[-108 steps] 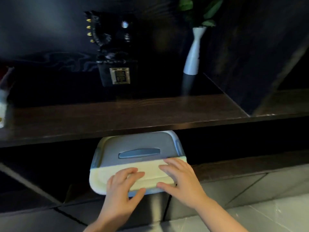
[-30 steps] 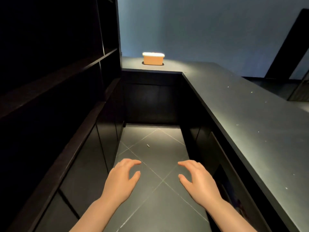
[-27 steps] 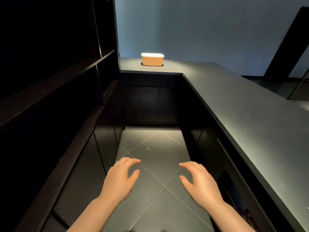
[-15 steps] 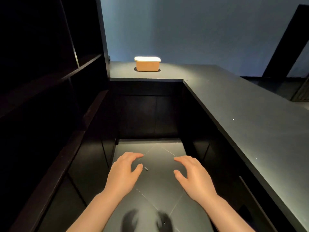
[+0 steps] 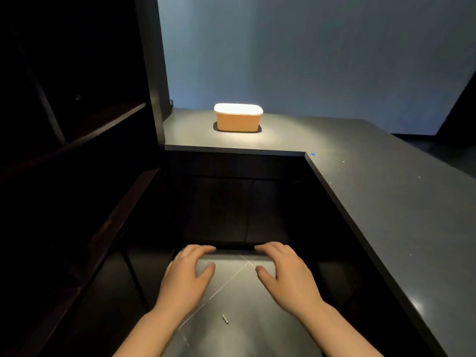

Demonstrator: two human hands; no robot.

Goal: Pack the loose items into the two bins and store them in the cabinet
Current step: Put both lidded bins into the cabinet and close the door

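On the worktop (image 5: 373,202), at its far corner by the wall: one lidded orange bin (image 5: 238,121), upright, untouched, not yet stored. Well short of the bin, over the floor (image 5: 244,313): left hand (image 5: 186,278) and right hand (image 5: 286,275), apart, fingers loosely curved, holding nothing. No second bin in sight. Left, judging by this: fetch the bin, carry to the cabinet (image 5: 77,150) left of it.

No legible text, labels, brands or numbers on the orange bin (image 5: 237,121), the bench (image 5: 381,191) or elsewhere.
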